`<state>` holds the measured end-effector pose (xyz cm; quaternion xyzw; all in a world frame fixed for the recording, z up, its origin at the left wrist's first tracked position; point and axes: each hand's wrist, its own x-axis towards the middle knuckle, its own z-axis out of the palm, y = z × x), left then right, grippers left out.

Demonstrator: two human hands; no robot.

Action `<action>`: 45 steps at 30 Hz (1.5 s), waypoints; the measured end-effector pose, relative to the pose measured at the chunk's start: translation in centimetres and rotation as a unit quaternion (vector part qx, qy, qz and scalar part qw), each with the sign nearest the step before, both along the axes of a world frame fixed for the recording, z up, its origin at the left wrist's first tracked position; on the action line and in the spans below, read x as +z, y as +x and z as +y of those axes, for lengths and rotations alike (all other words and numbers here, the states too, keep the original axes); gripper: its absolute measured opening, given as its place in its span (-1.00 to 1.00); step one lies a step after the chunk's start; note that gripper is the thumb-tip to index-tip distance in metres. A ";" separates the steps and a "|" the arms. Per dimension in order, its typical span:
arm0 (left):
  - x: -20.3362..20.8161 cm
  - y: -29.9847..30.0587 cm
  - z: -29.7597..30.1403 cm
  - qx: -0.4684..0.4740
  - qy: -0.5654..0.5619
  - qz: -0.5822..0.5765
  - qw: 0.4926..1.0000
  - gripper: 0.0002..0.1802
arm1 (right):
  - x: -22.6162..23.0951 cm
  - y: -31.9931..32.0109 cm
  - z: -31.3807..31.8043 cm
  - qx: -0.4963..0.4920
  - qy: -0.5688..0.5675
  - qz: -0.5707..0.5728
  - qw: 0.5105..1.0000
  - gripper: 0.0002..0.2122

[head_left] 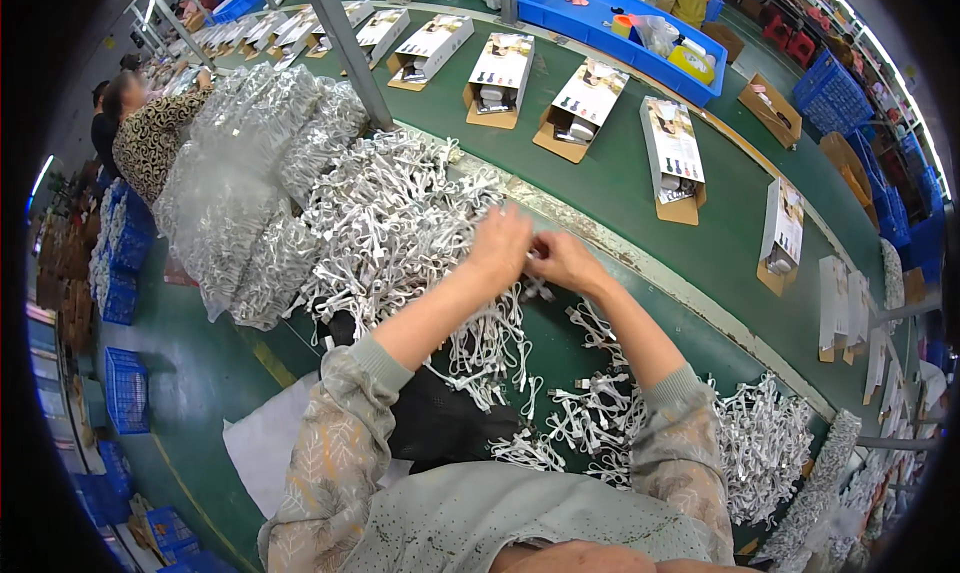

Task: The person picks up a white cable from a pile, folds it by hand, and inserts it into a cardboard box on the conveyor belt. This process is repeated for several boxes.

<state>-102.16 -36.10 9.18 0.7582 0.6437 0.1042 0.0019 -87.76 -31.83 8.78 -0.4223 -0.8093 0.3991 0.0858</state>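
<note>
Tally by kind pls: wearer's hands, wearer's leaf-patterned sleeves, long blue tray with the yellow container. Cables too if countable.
Hands, left hand and right hand: 2
Leaf-patterned sleeves, left sleeve and right sleeve: 2
Long blue tray: 1
Total: 5, leaving out the white cables, too many and too tangled to count.

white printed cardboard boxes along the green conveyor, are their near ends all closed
No, several white printed cardboard boxes on the green conveyor have brown flaps standing open at the near end.
</note>
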 end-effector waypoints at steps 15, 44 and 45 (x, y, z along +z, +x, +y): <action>2.9 8.6 -2.3 -0.024 -0.289 -0.561 0.775 -0.81 | 3.7 21.4 -7.0 -0.158 -0.234 0.173 0.944 -0.70; -5.2 14.3 11.8 0.050 -0.274 -0.714 0.643 -0.75 | -12.0 23.9 20.7 -0.310 0.509 -0.031 0.803 -0.73; -5.3 13.8 11.6 0.058 -0.268 -0.713 0.646 -0.75 | -9.9 23.1 18.5 -0.307 0.341 0.034 0.888 -0.74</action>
